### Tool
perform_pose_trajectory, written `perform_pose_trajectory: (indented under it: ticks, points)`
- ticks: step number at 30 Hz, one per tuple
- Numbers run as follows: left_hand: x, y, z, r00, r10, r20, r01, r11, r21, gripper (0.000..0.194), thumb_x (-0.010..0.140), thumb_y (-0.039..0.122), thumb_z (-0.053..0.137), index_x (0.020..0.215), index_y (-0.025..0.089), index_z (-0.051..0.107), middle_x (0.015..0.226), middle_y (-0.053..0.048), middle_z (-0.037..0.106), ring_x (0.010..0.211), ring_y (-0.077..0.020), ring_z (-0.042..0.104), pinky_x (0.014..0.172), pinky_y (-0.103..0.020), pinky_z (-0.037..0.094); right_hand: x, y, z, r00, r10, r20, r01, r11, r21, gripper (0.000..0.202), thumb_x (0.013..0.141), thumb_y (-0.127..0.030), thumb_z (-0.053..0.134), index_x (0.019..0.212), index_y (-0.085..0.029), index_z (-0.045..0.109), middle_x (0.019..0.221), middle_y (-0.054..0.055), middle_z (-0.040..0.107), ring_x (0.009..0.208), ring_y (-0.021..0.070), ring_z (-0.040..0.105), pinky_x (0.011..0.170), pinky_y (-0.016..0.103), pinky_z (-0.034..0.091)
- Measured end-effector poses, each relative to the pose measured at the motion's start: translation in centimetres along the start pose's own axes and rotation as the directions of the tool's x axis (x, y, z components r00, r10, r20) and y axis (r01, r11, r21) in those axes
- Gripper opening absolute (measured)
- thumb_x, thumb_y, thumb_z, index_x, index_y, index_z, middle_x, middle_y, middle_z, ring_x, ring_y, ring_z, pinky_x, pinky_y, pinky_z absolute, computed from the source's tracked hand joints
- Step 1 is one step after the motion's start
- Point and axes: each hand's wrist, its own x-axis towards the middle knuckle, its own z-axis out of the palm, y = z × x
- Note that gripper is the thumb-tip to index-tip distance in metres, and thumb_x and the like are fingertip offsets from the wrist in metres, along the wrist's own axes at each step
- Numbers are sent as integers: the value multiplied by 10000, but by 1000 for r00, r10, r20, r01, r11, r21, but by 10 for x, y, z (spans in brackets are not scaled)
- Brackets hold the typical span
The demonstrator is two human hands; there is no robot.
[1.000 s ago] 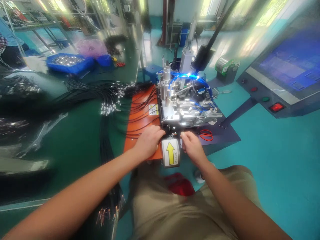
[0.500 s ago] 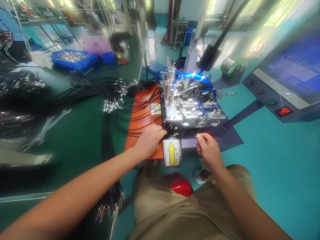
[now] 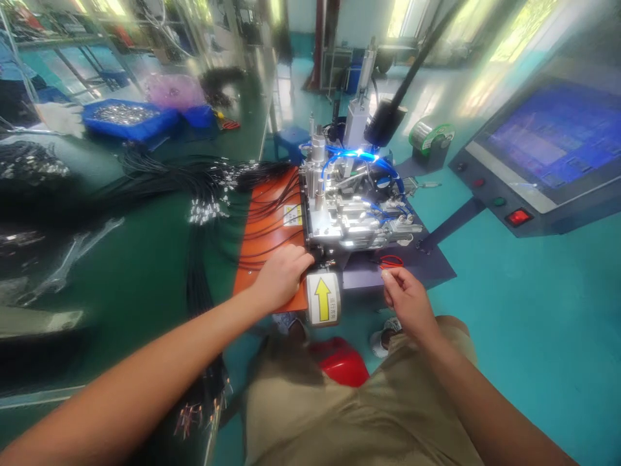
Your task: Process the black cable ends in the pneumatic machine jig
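Note:
My left hand [image 3: 284, 275] is closed at the front left edge of the metal machine [image 3: 356, 217], over the orange plate [image 3: 250, 285]; what its fingers hold is hidden. Several black cables [image 3: 272, 223] run across that plate into the machine's side. Just right of my left hand is a roller with a yellow arrow label [image 3: 323, 299]. My right hand [image 3: 407, 301] is in a pinch in front of the machine's dark base, near a red-handled tool [image 3: 391, 261]; anything between its fingertips is too small to make out.
A screen panel [image 3: 557, 142] stands at the right on an arm. Behind the machine is a solder spool [image 3: 431, 137]. Cable bundles [image 3: 198, 265], wrenches [image 3: 72, 262] and a blue tray [image 3: 130, 133] of small metal parts lie on the green table at left.
The whole view has shifted, so the machine and panel appear farther left. My left hand stays at the machine's edge. My right hand is slightly lower and farther from the machine, still pinched.

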Motion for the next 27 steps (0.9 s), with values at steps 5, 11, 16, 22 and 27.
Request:
perform_pose_trajectory:
  ticks: [5, 11, 16, 22, 27]
  points:
    - [0, 1, -3, 1000, 9, 9, -10, 1000, 13, 243, 882, 55, 430, 957, 159, 636, 863, -73, 579, 839, -228, 492, 743, -351, 403, 8, -13, 4, 998, -63, -1, 63, 998, -32, 323, 920, -529, 598, 857, -215, 561, 524, -61, 448, 461, 112, 410, 414, 204, 328]
    - [-1, 1, -2, 1000, 10, 9, -10, 1000, 10, 238, 904, 79, 423, 970, 159, 636, 867, -72, 583, 840, -231, 489, 740, -358, 400, 1, -11, 5, 997, -78, 3, 78, 994, -76, 326, 910, -526, 618, 848, -209, 572, 528, -53, 468, 460, 114, 430, 422, 211, 352]
    - [-1, 0, 0, 1000, 3, 6, -3, 1000, 2, 237, 916, 90, 420, 976, 157, 639, 874, -72, 582, 851, -232, 490, 746, -362, 405, -1, -13, 2, 996, -90, 2, 90, 992, -88, 337, 908, -540, 611, 857, -209, 574, 522, -53, 464, 458, 118, 421, 418, 215, 350]
    - [-3, -2, 1, 1000, 5, -10, -5, 1000, -20, 241, 914, 86, 419, 988, 162, 636, 881, -75, 584, 863, -225, 497, 765, -357, 415, -6, -10, -6, 997, -71, -24, 69, 996, -62, 350, 898, -562, 609, 870, -215, 566, 532, -57, 442, 464, 124, 414, 421, 221, 336]
    - [-3, -3, 0, 1000, 5, -25, -6, 999, -42, 244, 901, 63, 429, 994, 159, 633, 889, -73, 591, 864, -221, 498, 778, -354, 420, -5, -10, -14, 997, -70, -26, 68, 996, -57, 340, 904, -558, 602, 884, -220, 578, 546, -57, 429, 475, 125, 400, 426, 220, 322]
